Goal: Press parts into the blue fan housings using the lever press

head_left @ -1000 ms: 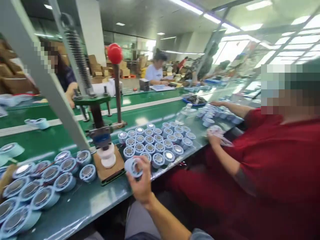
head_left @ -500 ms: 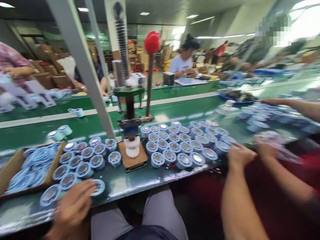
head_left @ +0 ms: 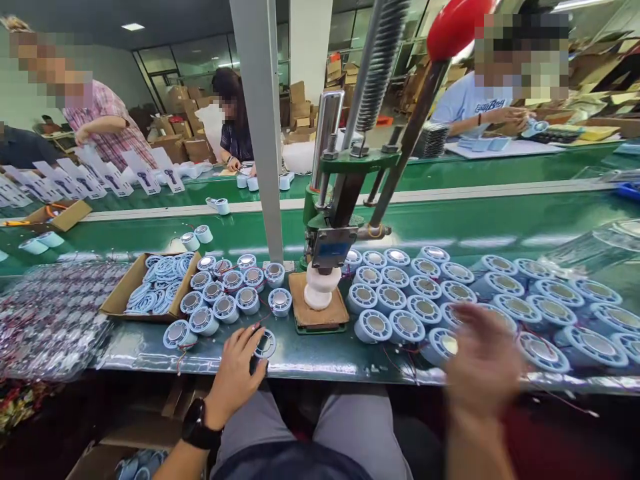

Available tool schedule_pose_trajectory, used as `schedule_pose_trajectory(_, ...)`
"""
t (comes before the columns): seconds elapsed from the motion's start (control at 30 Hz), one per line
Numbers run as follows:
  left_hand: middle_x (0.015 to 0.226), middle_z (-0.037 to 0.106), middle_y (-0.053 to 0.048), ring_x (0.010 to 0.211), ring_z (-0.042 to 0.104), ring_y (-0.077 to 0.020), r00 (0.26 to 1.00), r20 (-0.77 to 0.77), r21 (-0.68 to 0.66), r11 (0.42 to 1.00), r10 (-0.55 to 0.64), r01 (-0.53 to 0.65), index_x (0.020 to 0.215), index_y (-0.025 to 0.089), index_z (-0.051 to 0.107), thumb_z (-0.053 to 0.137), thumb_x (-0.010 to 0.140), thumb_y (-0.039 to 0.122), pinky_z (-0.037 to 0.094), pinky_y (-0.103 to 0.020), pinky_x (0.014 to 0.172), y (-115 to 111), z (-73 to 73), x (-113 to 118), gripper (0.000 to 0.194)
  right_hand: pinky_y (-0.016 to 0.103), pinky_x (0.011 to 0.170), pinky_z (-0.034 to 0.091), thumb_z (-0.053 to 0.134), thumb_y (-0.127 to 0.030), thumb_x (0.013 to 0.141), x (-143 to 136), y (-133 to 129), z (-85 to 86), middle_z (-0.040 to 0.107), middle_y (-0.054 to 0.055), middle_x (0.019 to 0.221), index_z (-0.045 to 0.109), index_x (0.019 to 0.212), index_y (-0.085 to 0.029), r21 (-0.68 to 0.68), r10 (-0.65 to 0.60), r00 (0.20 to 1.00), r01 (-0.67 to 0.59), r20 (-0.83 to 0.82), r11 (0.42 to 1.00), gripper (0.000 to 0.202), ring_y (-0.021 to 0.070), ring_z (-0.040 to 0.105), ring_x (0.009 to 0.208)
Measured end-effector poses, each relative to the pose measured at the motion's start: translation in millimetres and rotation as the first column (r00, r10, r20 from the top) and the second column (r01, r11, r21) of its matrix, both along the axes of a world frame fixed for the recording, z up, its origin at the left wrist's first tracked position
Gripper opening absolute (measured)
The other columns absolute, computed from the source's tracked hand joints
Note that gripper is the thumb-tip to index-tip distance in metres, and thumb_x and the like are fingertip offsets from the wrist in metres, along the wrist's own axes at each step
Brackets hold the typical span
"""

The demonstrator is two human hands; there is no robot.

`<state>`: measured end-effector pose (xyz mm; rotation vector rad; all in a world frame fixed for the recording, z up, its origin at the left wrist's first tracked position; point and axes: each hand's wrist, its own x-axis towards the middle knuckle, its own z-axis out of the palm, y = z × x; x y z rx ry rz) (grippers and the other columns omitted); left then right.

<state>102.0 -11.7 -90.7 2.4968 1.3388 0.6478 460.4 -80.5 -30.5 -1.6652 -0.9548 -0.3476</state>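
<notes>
My left hand [head_left: 239,365], with a black watch at the wrist, is closed around the side of a light blue round housing [head_left: 265,344] near the bench's front edge. My right hand [head_left: 483,363] is smeared by motion above the right-hand rows of blue housings [head_left: 421,307]; whether it holds anything cannot be made out. Between the hands stands a green hand press [head_left: 333,247] with a red-knobbed lever. Its white pressing head [head_left: 320,288] rests low over a brown pad [head_left: 297,300]. More blue housings [head_left: 225,307] with silver discs stand left of the press.
A cardboard box [head_left: 120,298] of blue rings sits at left, beside stacked clear plastic trays [head_left: 55,313] of small wired parts. A grey post [head_left: 260,133] rises behind the press. Thin wires trail over the front edge at right. Several people work across the green line.
The view has swung left, bringing the plastic trays into sight. My left hand stays at a blue housing by the front edge. My right hand is now blurred over the rows at right.
</notes>
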Motion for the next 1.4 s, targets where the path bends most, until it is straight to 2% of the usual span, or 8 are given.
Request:
schedule_pose_trajectory(0.1, 0.141, 0.058, -0.012, 0.126, 0.050, -0.0333, 0.999, -0.027, -0.007, 1.000, 0.023, -0.023, 0.145, 0.022, 0.047, 0.057, 0.088, 0.027, 0.044, -0.056, 0.105, 1.7, -0.3, 7.1, 0.058, 0.045, 0.096, 0.057, 0.047, -0.023, 0.090, -112.0, 46.2, -24.0, 0.065, 0.007, 0.122, 0.065, 0.120, -0.030, -0.143, 0.472, 0.853, -0.450, 0.222, 0.881, 0.036, 0.0252, 0.065, 0.113)
schedule_pose_trajectory(0.27, 0.133, 0.062, -0.013, 0.122, 0.052, -0.0324, 1.000, -0.016, 0.016, 1.000, -0.005, 0.005, 0.145, 0.019, 0.046, 0.055, 0.087, 0.023, 0.044, -0.052, 0.103, 4.6, -5.3, 4.9, 0.059, 0.056, 0.107, 0.045, 0.050, -0.014, 0.091, -198.2, 97.8, -53.2, 0.047, 0.025, 0.144, 0.061, 0.130, -0.007, -0.439, 0.606, 0.760, -0.474, 0.233, 0.763, 0.040, 0.0371, 0.045, 0.137)
schedule_pose_trajectory(0.53, 0.126, 0.061, -0.019, 0.113, 0.056, -0.0366, 0.970, -0.013, 0.150, 0.960, 0.242, -0.237, 0.143, 0.014, 0.041, 0.064, 0.089, 0.048, 0.046, -0.054, 0.096, 3.0, -9.8, -0.5, 0.068, 0.051, 0.104, 0.051, 0.050, -0.016, 0.094, -161.8, 31.5, -63.3, 0.055, 0.011, 0.139, 0.063, 0.102, -0.016, -0.356, 0.746, 0.628, -0.660, 0.222, 0.661, 0.016, 0.0300, 0.045, 0.137)
schedule_pose_trajectory(0.67, 0.145, 0.050, -0.017, 0.127, 0.048, -0.0354, 0.998, -0.051, 0.092, 0.995, 0.037, -0.032, 0.154, 0.020, 0.023, 0.061, 0.091, 0.044, 0.042, -0.051, 0.104, 9.6, -5.4, -17.1, 0.077, 0.042, 0.098, 0.056, 0.055, -0.015, 0.093, -141.8, 8.8, -66.3, 0.064, 0.009, 0.126, 0.058, 0.091, -0.018, -0.240, 0.758, 0.635, -0.720, 0.152, 0.651, 0.005, 0.0238, 0.056, 0.127)
schedule_pose_trajectory(1.03, 0.144, 0.054, -0.013, 0.130, 0.048, -0.0339, 0.989, -0.120, 0.014, 0.996, -0.086, 0.089, 0.154, 0.024, 0.029, 0.068, 0.086, 0.038, 0.041, -0.049, 0.105, 17.2, 0.6, -16.7, 0.079, 0.033, 0.100, 0.057, 0.059, -0.023, 0.091, -132.3, 4.3, -87.3, 0.063, 0.011, 0.125, 0.048, 0.136, -0.018, -0.253, 0.664, 0.747, -0.639, 0.020, 0.727, 0.046, 0.0205, 0.064, 0.118)
schedule_pose_trajectory(1.2, 0.131, 0.062, -0.014, 0.124, 0.055, -0.0350, 0.998, 0.017, 0.011, 0.998, 0.059, -0.059, 0.140, 0.020, 0.048, 0.069, 0.086, 0.041, 0.045, -0.052, 0.103, 6.7, -0.6, 0.5, 0.062, 0.034, 0.096, 0.059, 0.062, -0.024, 0.089, -146.3, 5.1, -89.2, 0.065, 0.011, 0.124, 0.050, 0.134, -0.017, -0.231, 0.601, 0.799, -0.587, -0.012, 0.776, 0.048, 0.0216, 0.066, 0.114)
schedule_pose_trajectory(1.3, 0.127, 0.066, -0.012, 0.115, 0.063, -0.0291, 0.974, 0.196, -0.094, 0.991, 0.113, -0.097, 0.140, 0.021, 0.046, 0.064, 0.089, 0.035, 0.051, -0.046, 0.099, 1.3, 15.0, 15.8, 0.056, 0.034, 0.096, 0.059, 0.064, -0.022, 0.086, -157.5, 10.4, -90.3, 0.065, 0.011, 0.126, 0.051, 0.135, -0.017, -0.220, 0.598, 0.797, -0.599, -0.080, 0.769, 0.051, 0.0220, 0.066, 0.115)
schedule_pose_trajectory(1.4, 0.134, 0.063, -0.010, 0.119, 0.062, -0.0260, 0.972, 0.233, -0.142, 0.987, -0.036, 0.070, 0.147, 0.023, 0.037, 0.066, 0.086, 0.026, 0.051, -0.041, 0.102, -1.5, 38.0, 31.7, 0.068, 0.034, 0.099, 0.057, 0.061, -0.015, 0.082, -168.5, 17.8, -92.7, 0.063, 0.012, 0.130, 0.049, 0.139, -0.016, -0.190, 0.625, 0.772, -0.634, -0.115, 0.749, 0.058, 0.0215, 0.065, 0.118)
